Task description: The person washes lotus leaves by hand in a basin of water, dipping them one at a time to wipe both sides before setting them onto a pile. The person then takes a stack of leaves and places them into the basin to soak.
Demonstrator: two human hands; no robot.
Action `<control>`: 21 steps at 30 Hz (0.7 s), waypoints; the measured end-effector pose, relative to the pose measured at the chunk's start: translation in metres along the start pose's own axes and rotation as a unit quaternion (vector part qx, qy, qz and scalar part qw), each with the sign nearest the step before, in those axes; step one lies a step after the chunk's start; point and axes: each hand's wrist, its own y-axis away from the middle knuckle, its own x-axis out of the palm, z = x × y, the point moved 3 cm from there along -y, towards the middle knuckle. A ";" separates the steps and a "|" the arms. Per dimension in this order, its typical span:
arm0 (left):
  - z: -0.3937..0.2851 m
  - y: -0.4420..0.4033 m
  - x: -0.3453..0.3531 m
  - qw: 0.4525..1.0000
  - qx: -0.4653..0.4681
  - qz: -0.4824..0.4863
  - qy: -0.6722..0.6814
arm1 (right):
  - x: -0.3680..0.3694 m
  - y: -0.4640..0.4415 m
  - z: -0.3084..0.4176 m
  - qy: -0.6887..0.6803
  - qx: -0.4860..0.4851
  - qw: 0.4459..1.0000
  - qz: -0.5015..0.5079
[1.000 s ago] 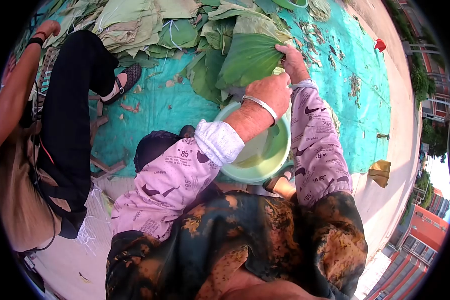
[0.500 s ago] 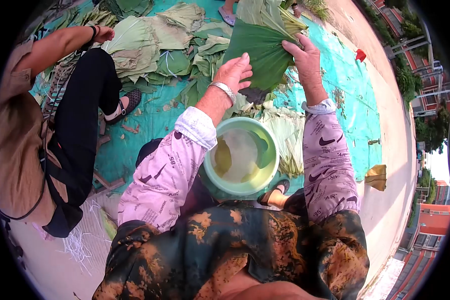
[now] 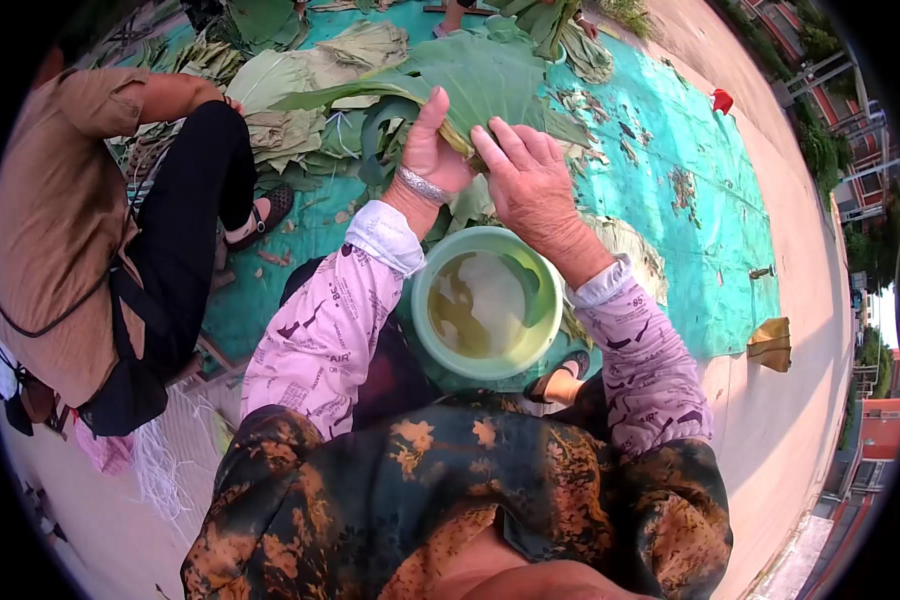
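In the head view, a leaf (image 3: pixel 485 75) is held up just beyond a basin (image 3: pixel 487 366), above a tarp (image 3: pixel 715 240) strewn with other leaves (image 3: pixel 280 75). The left hand (image 3: pixel 432 162) has its grip closed on the leaf's near edge; the right hand (image 3: pixel 530 185) touches that edge, its grip impossible to judge

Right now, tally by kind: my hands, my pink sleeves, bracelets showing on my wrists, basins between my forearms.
Left hand and right hand: 2
Pink printed sleeves: 2
Silver bracelet: 1
Pale green basin: 1
Total: 6
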 end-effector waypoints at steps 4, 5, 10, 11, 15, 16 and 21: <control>0.003 -0.002 -0.005 0.999 -0.034 -0.029 -0.011 | -0.013 0.013 -0.004 -0.139 0.059 0.987 0.048; 0.004 0.000 -0.006 0.998 -0.037 -0.036 -0.022 | -0.013 0.018 -0.008 -0.193 0.076 0.977 0.052; 0.018 0.004 0.003 0.998 -0.066 0.009 -0.017 | -0.019 0.031 -0.025 -0.273 0.154 0.948 0.052; 0.020 0.004 0.001 0.997 -0.075 0.001 -0.021 | -0.021 0.032 -0.023 -0.252 0.147 0.955 0.052; 0.028 0.003 -0.006 0.994 -0.100 -0.008 -0.036 | -0.022 0.034 -0.022 -0.239 0.176 0.953 0.060; 0.030 0.004 -0.002 0.994 -0.103 -0.004 -0.041 | -0.018 0.036 -0.028 -0.274 0.199 0.938 0.076; 0.023 0.008 -0.009 0.992 -0.123 0.000 -0.043 | -0.002 0.040 -0.038 -0.437 0.325 0.836 0.061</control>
